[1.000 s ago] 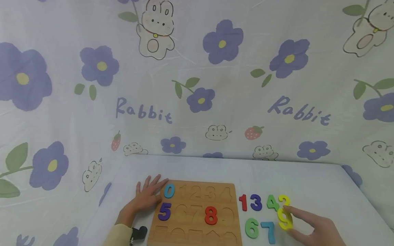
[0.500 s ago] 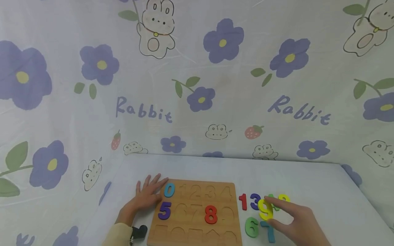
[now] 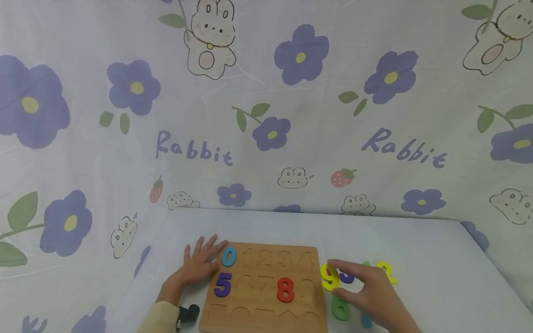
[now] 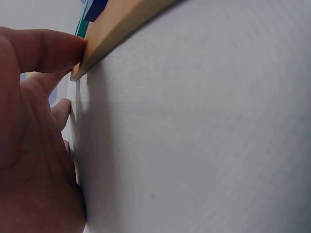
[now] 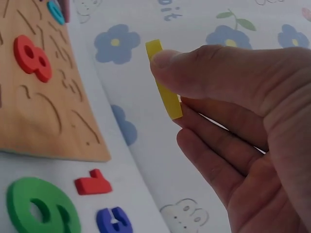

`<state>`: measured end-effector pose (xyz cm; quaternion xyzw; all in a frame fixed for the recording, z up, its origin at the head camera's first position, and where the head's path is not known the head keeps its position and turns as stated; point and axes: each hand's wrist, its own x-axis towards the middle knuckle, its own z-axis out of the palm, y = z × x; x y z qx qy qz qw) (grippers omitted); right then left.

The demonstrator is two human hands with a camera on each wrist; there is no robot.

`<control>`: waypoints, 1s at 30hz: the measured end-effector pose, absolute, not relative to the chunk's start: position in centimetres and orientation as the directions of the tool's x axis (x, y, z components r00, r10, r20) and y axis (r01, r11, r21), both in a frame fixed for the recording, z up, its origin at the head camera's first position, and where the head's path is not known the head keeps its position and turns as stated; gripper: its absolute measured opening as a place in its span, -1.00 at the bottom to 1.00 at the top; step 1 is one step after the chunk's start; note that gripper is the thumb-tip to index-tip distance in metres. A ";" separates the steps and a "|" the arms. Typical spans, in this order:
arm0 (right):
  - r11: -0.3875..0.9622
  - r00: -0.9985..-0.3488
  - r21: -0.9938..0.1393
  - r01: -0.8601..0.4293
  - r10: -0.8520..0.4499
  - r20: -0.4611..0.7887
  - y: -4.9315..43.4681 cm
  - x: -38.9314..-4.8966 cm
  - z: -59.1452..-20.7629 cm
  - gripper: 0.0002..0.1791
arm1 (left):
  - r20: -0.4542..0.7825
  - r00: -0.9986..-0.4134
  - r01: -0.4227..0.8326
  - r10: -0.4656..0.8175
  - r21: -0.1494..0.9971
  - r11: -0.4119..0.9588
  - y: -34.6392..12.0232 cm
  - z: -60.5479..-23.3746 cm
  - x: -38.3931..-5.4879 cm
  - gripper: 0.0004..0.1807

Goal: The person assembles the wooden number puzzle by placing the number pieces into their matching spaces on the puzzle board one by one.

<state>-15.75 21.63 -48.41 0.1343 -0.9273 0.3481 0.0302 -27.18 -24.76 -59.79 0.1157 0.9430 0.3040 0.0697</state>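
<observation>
My right hand [image 3: 370,289] pinches a yellow number 9 [image 3: 330,277] between thumb and fingers. The 9 is raised beside the right edge of the wooden number board [image 3: 266,268], and in the right wrist view this yellow piece [image 5: 164,87] shows edge-on. My left hand [image 3: 200,267] rests at the board's upper left edge with fingers spread, its thumb touching the side; the left wrist view shows that hand [image 4: 43,107] against the board's edge [image 4: 121,31]. Set on the board are a blue 0 [image 3: 229,257], a purple 5 [image 3: 223,284] and a red 8 [image 3: 285,290].
Right of the board lie a green 6 [image 3: 340,309], a blue 7 [image 3: 367,320], a purple 3 [image 3: 346,277] and a yellow 2 [image 3: 385,268], partly covered by my right hand. A red 1 [image 5: 95,182] shows in the right wrist view. A patterned curtain [image 3: 325,111] hangs behind the white table.
My right hand has lifted the yellow 9 from beside the 2 and carried it left, over the loose numbers to the board's right edge. The left hand has stayed put.
</observation>
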 end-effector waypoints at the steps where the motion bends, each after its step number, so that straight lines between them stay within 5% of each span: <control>1: 0.714 -0.962 -0.646 -0.270 -0.231 0.146 21.3 -16.0 -48.7 -0.35 | -0.062 -0.964 0.174 0.259 0.588 0.790 -24.8 -59.8 -27.2 -0.17; 30: 0.726 -0.955 -0.663 -0.184 -0.291 -0.054 17.1 -18.0 -55.7 -0.37 | -0.070 -0.964 0.165 0.256 0.599 0.784 -24.8 -59.9 -27.3 -0.17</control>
